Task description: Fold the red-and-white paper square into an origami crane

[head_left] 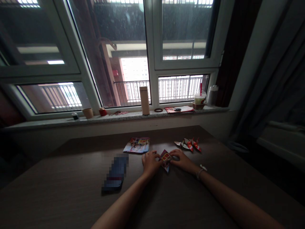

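A small piece of colourful printed paper (165, 158), folded to a pointed diamond shape, is on the table between my hands. My left hand (152, 161) grips its left edge with thumb and fingers. On its right edge, my right hand (182, 160) pinches it the same way; a light bracelet circles that wrist. Just beyond my left hand lies a stack of printed paper sheets (136, 145). Several folded paper figures (190, 144), red, white and green, rest behind my right hand.
A blurred-out dark phone-like object (115, 174) lies on the brown table (71, 168) at left. Along the windowsill (128, 116) stand a beige bottle (144, 101), a paper cup (88, 113), a drink cup with a red straw (199, 97), a grey bottle (213, 95), and scissors (176, 109) on red-and-white papers.
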### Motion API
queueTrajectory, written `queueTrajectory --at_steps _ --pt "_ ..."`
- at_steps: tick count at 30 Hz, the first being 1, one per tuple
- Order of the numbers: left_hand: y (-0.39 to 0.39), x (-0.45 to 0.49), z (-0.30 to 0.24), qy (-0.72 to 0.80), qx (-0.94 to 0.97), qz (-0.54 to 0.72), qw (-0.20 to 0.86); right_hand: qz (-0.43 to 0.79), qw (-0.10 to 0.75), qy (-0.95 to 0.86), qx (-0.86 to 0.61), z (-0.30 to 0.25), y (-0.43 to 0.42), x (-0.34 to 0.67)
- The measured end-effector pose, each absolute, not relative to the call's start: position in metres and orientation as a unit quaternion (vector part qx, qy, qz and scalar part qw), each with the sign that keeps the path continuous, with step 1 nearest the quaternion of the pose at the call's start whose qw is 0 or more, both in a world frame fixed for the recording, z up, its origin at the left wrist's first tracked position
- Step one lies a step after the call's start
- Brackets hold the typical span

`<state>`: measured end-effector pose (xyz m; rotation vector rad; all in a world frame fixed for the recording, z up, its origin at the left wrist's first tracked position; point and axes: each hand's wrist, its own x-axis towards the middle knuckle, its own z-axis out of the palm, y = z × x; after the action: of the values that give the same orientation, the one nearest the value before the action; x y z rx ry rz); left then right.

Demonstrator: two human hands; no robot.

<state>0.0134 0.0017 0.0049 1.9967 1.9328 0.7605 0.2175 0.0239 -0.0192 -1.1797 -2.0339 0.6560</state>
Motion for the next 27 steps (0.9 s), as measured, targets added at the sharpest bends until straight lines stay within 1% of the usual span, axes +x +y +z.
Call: queueTrajectory --at_steps 15,21,27 --pt "0.004 0.01 0.0 0.66 0.699 0.244 0.127 0.208 0.323 -0.782 -0.491 -0.014 0.017 0.207" --pt "0.004 0.007 0.001 0.653 0.711 0.227 0.132 0.208 0.307 -0.777 -0.508 -0.014 0.017 0.204" --pt "0.004 0.005 0.0 0.645 0.719 0.216 0.142 0.206 0.309 -0.772 -0.515 -0.012 0.015 0.203"
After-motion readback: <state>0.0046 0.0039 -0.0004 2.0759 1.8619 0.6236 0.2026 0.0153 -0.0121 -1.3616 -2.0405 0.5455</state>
